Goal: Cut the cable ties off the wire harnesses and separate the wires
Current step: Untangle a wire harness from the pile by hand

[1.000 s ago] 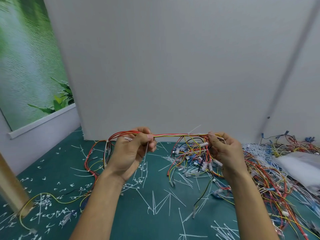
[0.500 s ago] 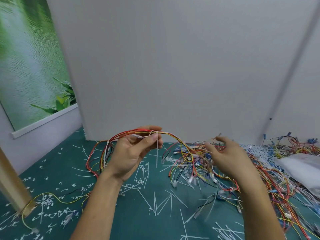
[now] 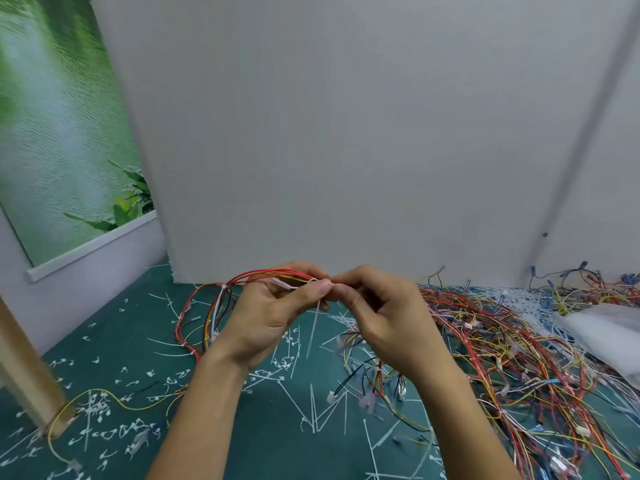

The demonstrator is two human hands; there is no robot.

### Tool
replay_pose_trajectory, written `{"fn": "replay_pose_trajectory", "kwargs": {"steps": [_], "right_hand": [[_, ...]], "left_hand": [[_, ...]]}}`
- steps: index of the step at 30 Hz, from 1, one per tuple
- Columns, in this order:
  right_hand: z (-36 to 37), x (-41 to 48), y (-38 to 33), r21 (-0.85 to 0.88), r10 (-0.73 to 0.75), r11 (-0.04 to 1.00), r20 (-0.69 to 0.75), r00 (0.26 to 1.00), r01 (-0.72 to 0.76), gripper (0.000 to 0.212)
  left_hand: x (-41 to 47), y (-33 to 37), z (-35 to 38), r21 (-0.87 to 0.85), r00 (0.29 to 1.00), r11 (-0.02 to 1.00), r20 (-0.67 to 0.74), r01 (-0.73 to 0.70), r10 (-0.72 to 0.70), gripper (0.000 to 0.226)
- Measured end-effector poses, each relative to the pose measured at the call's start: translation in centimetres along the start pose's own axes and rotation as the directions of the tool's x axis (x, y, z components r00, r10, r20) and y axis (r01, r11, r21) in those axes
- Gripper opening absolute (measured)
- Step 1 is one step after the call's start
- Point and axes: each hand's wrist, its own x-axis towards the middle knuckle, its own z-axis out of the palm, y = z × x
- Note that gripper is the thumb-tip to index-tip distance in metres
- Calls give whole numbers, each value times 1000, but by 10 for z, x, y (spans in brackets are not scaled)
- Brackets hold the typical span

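Left hand (image 3: 266,320): thumb and curled fingers pinch the red-and-yellow wire harness (image 3: 263,276). Right hand (image 3: 384,313): curled fingertips (image 3: 343,296) pinch the same bundle, touching the left thumb. A white cable tie (image 3: 314,327) hangs from that spot toward 6 o'clock. From the left hand the harness loops toward 8 o'clock onto the green mat (image 3: 242,445). A loose wire pile (image 3: 519,341) lies at 3 o'clock. Cut ties (image 3: 322,414) lie at 6 o'clock.

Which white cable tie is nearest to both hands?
The white plastic cable tie on the held red-and-yellow wire bundle, tail hanging beside the left hand; others lie farther off.
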Motion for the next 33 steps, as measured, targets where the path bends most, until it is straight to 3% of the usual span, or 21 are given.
{"fn": "replay_pose_trajectory", "kwargs": {"steps": [7, 23, 25, 28, 30, 33], "right_hand": [[-3, 0, 9, -16, -12, 1000, -1, 1000, 12, 10], [-11, -1, 5, 42, 7, 999, 1, 1000, -7, 12], [-8, -1, 6, 42, 7, 999, -26, 1000, -6, 11], [-6, -1, 7, 72, 43, 997, -65, 997, -39, 7], [-8, -1, 9, 154, 95, 984, -42, 995, -87, 10], [-9, -1, 8, 205, 100, 974, 13, 995, -101, 16]], "left_hand": [[3, -3, 4, 134, 999, 990, -20, -47, 50, 20], [0, 3, 8, 27, 997, 997, -23, -69, 69, 6], [0, 3, 6, -39, 999, 999, -20, -32, 31, 12], [-3, 4, -3, -160, 991, 987, 130, 17, 4, 36], [-5, 3, -6, -87, 982, 996, 187, -24, 40, 38], [-2, -1, -1, 151, 990, 979, 66, -134, 126, 26]]}}
